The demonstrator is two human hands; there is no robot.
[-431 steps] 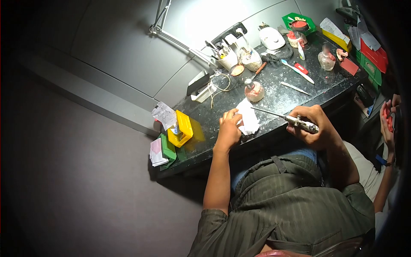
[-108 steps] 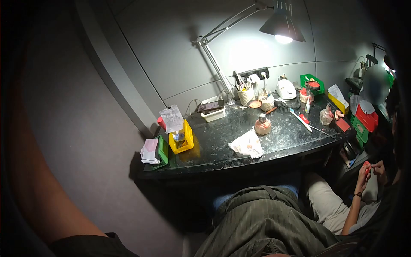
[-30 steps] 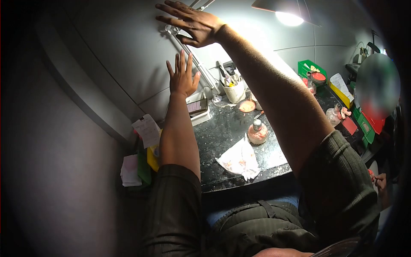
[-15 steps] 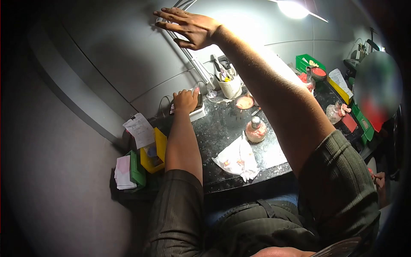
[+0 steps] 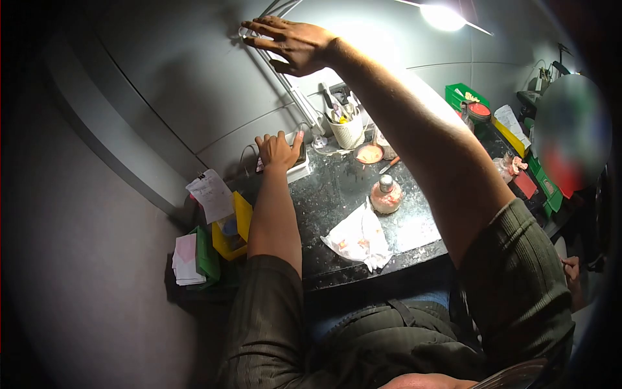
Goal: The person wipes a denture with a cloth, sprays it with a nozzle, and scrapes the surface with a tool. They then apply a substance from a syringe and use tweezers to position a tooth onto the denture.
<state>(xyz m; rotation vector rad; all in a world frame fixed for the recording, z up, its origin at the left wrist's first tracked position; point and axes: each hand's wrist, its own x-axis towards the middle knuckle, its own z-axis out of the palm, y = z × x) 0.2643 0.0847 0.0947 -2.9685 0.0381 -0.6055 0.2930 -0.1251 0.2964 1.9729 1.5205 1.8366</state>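
Observation:
My right hand (image 5: pixel 295 47) is raised high in front of the wall, its fingers stretched and apart, and overlaps the lamp arm's upper joint (image 5: pixel 245 31). Lower down, my left hand (image 5: pixel 278 152) lies over a dark flat device (image 5: pixel 300 155) on a white box (image 5: pixel 299 172) at the back of the bench. The left fingers are slightly apart and the thumb points away from me. Beside that hand, to its right, stands a white woven cup (image 5: pixel 348 133) filled with tools. A round bottle (image 5: pixel 387 196) with a metal cap and a crumpled white cloth (image 5: pixel 358 235) sit nearer to me.
A lit lamp (image 5: pixel 443 17) hangs at the upper right. Yellow (image 5: pixel 241 220) and green bins (image 5: pixel 207 258) with papers stand left of the dark bench (image 5: pixel 330 188). A dish of pink material (image 5: pixel 370 154) and a knife (image 5: pixel 390 165) lie mid-bench. Another person's hand (image 5: pixel 571 267) shows at right.
My left fingers have lifted and spread a little on the device. My right hand has shifted slightly right, its fingers still stretched.

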